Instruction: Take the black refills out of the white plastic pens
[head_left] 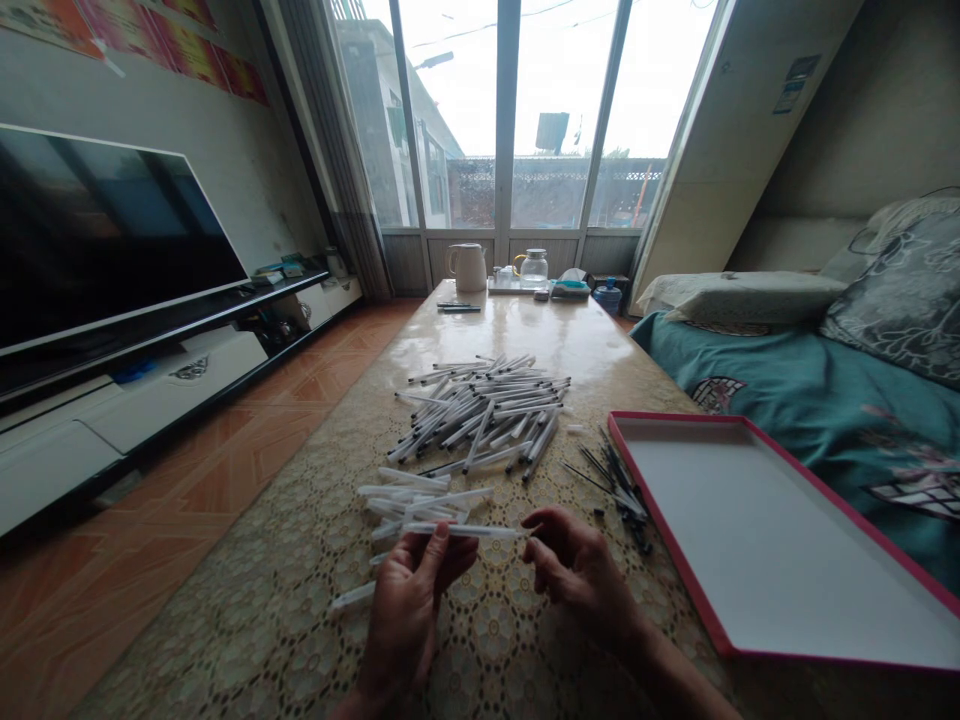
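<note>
My left hand (412, 600) is closed round a whitish, see-through pen barrel (480, 531), thumb on top, the barrel lying level and pointing right. At its right end the thumb and forefinger of my right hand (574, 570) are curled about the tip; whether a small part sits between them is too small to tell. Under and left of the barrel lie several similar pale barrels (394, 508) without dark ends. Beyond them spreads a large heap of pens with dark ends (487, 405). Thin black refills and dark pen parts (619, 490) lie to the right of my right hand.
A shallow white tray with a pink rim (679, 550) stands at the table's right. On the far end of the patterned table (285, 600) are a jug (470, 268), a glass pitcher (534, 268) and a tissue pack (570, 287). A sofa (787, 385) borders the right side.
</note>
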